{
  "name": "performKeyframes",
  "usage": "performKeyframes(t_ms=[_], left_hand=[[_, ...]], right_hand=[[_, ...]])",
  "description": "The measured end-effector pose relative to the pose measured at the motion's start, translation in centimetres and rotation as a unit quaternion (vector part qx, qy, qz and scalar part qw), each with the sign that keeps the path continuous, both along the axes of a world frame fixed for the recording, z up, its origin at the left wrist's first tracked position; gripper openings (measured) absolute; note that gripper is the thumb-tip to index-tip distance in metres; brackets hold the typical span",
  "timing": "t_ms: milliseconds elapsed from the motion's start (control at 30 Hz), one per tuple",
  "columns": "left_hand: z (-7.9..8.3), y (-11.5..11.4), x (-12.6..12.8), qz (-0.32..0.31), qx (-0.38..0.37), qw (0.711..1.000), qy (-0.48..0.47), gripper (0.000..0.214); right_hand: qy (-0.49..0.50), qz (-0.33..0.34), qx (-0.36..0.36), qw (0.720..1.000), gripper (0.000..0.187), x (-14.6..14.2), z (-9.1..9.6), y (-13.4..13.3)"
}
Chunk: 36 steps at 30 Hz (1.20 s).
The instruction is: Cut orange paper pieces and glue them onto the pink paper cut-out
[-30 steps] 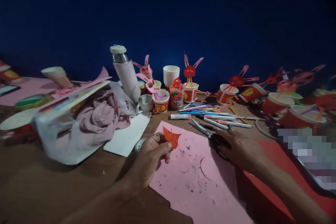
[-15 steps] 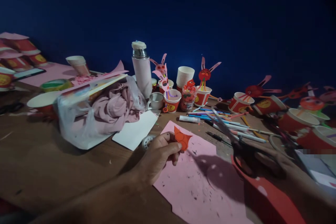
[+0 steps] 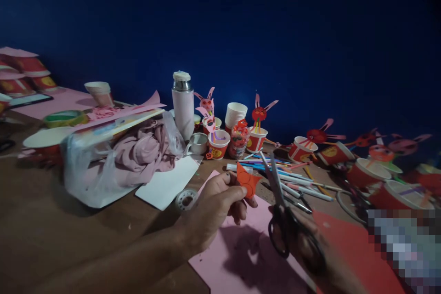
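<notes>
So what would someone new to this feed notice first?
Centre foreground: the left hand pinches a small orange paper cutout above the pink paper sheet, while the right hand has black-handled scissors in its grip, blades pointing up beside the cutout. Behind them, a row of red paper cups with rabbit-eared paper figures runs along the dark blue wall, with a tall white flask to their left.

Matt paper cutout [image 3: 247, 181], metal-bladed scissors [image 3: 275, 183], wooden table [image 3: 51, 220].
</notes>
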<state>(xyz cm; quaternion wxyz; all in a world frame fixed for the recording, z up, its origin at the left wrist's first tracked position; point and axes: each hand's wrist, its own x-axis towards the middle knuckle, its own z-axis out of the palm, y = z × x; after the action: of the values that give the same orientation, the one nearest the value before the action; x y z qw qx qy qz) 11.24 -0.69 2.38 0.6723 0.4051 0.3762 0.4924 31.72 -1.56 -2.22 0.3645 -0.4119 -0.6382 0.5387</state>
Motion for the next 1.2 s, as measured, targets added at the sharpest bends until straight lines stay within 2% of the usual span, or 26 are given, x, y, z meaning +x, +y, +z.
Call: performKeyframes(t_ms=[100,267,367,500,667,767,1000,1200], left_hand=[[1.1,0.8,1.1,0.003,0.015,1.000,-0.010,0.005],[2.2,1.8,2.0,0.020,0.012,0.998,-0.058,0.009],[1.9,1.9,2.0,0.014,0.008,0.998,-0.060,0.012],[1.3,1.8,1.8,0.007,-0.003,0.998,-0.055,0.013],[1.1,1.8,2.0,0.001,-0.031,0.999,-0.044,0.013],[0.9,1.7,2.3,-0.002,-0.037,0.998,-0.042,0.012],[0.4,0.9,3.1,-0.018,-0.043,0.997,-0.056,0.006],[0.0,0.7,3.4,-0.016,-0.049,0.997,-0.059,0.006]], right_hand=[[-0.013,0.026,0.016,0.999,0.045,-0.2,0.2,-0.5],[-0.017,-0.070,0.038,0.997,0.045,-0.4,0.4,-0.5],[-0.020,-0.077,0.074,0.994,0.047,-0.3,0.0,-0.3],[-0.023,-0.053,0.106,0.993,0.057,-0.4,0.0,-0.7],[-0.095,-0.007,0.128,0.987,0.052,-0.9,1.2,-1.6],[-0.118,-0.017,0.141,0.983,0.050,-0.9,1.5,-1.9],[-0.123,-0.026,0.104,0.987,0.045,-1.2,1.2,-2.0],[-0.106,-0.036,0.089,0.990,0.055,-1.4,1.3,-2.2]])
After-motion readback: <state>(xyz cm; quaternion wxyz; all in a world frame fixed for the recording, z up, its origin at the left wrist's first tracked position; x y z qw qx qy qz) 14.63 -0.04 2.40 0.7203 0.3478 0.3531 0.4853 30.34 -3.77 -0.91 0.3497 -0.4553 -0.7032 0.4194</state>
